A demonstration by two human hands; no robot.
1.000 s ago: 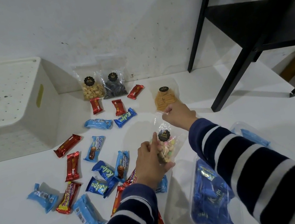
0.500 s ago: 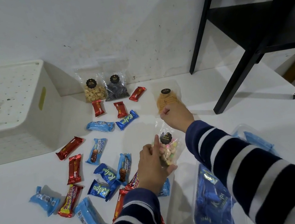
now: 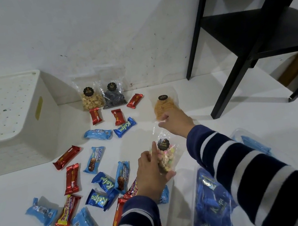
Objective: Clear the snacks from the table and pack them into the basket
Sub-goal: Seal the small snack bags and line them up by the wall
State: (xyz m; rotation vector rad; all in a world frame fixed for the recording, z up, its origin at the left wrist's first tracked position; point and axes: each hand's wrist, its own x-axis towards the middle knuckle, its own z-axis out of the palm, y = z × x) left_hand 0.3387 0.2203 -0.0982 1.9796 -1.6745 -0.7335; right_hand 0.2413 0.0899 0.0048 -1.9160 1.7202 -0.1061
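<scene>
My left hand (image 3: 152,177) grips a clear bag of coloured biscuits (image 3: 168,158) above the table. My right hand (image 3: 178,121) reaches past it, fingers curled on the near edge of a clear bag of orange crackers (image 3: 163,106). Two more clear bags, pale nuts (image 3: 91,100) and dark swirled biscuits (image 3: 113,99), lean on the wall. Several red bars (image 3: 72,178) and blue packets (image 3: 97,134) lie scattered at left and centre. The white perforated basket (image 3: 37,143) stands at far left.
A clear tub of blue wrappers (image 3: 211,209) sits at the near right under my right sleeve, with another clear tub (image 3: 255,143) behind it. A black shelf frame (image 3: 238,62) stands on the table at the back right.
My right hand has edged onto the cracker bag's near edge. My left hand keeps the biscuit bag in about the same spot.
</scene>
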